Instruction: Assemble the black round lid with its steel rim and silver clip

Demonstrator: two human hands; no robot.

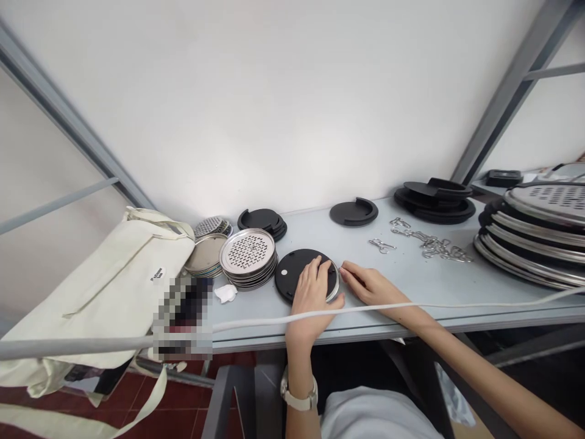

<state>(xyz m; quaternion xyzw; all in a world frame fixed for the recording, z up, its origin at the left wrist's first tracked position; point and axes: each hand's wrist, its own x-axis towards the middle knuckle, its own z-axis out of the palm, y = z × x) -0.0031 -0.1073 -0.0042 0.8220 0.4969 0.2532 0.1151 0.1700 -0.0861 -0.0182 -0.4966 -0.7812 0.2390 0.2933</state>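
A round black disc (289, 271) with a small white dot and a silvery metal rim lies near the table's front edge. My left hand (311, 285), wearing a pale wristwatch, rests palm down on its right half, fingers spread apart and thumb out past the rim. At the disc's right edge is my right hand (363, 281), thumb and fingertips drawn together against the metal rim; anything between them is too small to make out. Left of the disc stands a stack of round perforated metal grater plates (249, 251), with a small crumpled white piece (225, 293) beside it.
More plates (205, 253) stand farther left by a cream bag (123, 268). Black crescent-rimmed discs (354, 212) lie near the wall, others stacked (434, 201) behind wire clips (439, 245). Large metal-rimmed discs (539, 244) rise at right. A white cable (411, 305) crosses in front.
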